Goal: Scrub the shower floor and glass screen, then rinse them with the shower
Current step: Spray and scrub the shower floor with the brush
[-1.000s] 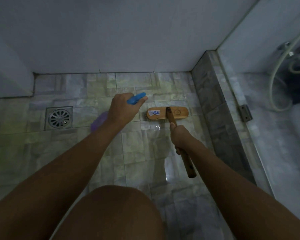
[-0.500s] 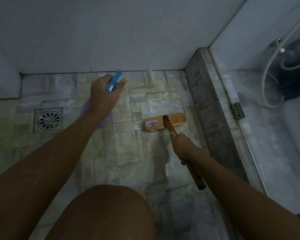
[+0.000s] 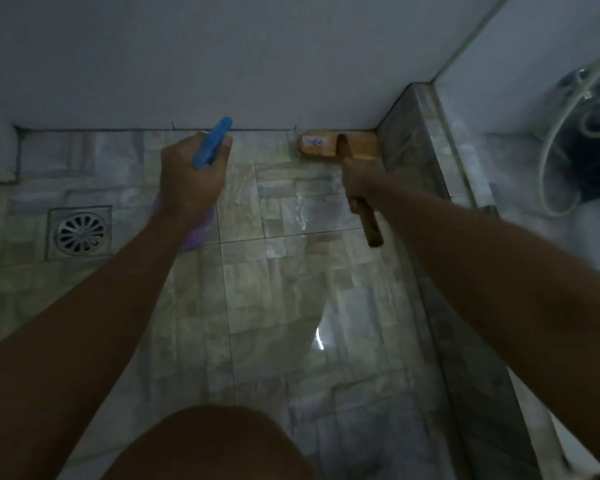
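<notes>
Curling left fingers (image 3: pixel 220 155) grip spray bottle (image 3: pixel 210 145); right fingers (image 3: pixel 351 194) grip brush handle (image 3: pixel 371 226).

Wooden brush (image 3: pixel 321 148) at wall (image 3: pixel 222 64) base

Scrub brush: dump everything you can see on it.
The brush has a flat oblong head of pale wood, a small white-and-blue sticker near its left end, and a darker wooden handle set in its middle. It sits on the tiled floor, in the far corner against the wall and beside the stone kerb. The right hand grips the handle, whose end juts out behind.
</notes>
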Demonstrator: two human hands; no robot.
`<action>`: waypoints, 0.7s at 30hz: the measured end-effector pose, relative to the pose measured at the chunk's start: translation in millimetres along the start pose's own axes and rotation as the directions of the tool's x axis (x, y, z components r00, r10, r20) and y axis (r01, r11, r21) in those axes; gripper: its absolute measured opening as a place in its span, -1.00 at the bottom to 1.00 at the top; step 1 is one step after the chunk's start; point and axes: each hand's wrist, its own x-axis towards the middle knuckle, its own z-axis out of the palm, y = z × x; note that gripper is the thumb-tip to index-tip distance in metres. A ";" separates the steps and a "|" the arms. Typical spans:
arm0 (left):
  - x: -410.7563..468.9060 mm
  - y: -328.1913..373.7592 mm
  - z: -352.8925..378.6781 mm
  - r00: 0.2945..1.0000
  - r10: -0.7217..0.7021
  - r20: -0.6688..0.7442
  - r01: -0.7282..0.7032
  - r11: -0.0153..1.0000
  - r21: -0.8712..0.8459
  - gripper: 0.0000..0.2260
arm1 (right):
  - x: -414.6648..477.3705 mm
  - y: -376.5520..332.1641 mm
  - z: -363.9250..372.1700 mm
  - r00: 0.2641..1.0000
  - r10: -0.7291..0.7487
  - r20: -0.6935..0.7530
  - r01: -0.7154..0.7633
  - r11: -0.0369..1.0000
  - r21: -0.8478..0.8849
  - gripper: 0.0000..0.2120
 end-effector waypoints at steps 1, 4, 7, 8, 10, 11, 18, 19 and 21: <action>0.6 0.3 1.9 1.000 -0.002 0.012 0.002 1.000 -0.002 -0.57 | -9.3 5.0 5.4 1.000 -0.015 0.018 0.015 1.000 0.013 -0.84; 1.8 1.8 6.5 0.999 0.006 0.032 -0.007 0.999 0.043 -0.58 | -51.5 49.6 20.9 0.994 0.043 0.104 -0.050 0.996 0.068 -0.67; 4.2 3.8 8.1 0.999 0.003 0.042 -0.006 0.997 0.074 -0.58 | -84.5 94.4 10.4 0.984 0.141 0.113 -0.135 0.989 -0.054 -0.59; 4.8 3.3 8.3 0.999 0.006 0.045 -0.009 0.997 0.076 -0.58 | -83.1 96.3 1.7 0.982 0.160 0.099 -0.149 0.983 -0.111 -0.61; 5.8 1.9 9.4 0.998 0.015 0.060 -0.020 0.996 0.082 -0.58 | -64.6 85.2 -11.2 0.985 0.151 0.078 -0.144 0.986 -0.084 -0.76; 6.4 1.7 10.4 0.998 0.014 0.064 -0.020 0.995 0.093 -0.58 | -52.3 74.8 -12.7 0.992 0.109 0.063 -0.107 0.993 -0.047 -0.76; 1.4 4.6 16.2 0.995 0.047 0.089 -0.059 0.988 0.143 -0.63 | 43.9 -15.9 -11.3 0.999 0.036 -0.012 -0.033 0.987 0.158 -0.74; 0.6 3.9 14.3 0.995 0.061 0.085 -0.072 0.987 0.142 -0.63 | 35.0 -24.8 -3.3 1.000 -0.012 0.001 0.012 0.990 0.143 -0.78; -2.3 2.1 9.8 0.996 0.061 0.072 -0.069 0.990 0.126 -0.60 | 2.1 -21.7 20.4 0.998 -0.054 0.041 0.049 0.993 0.109 -0.68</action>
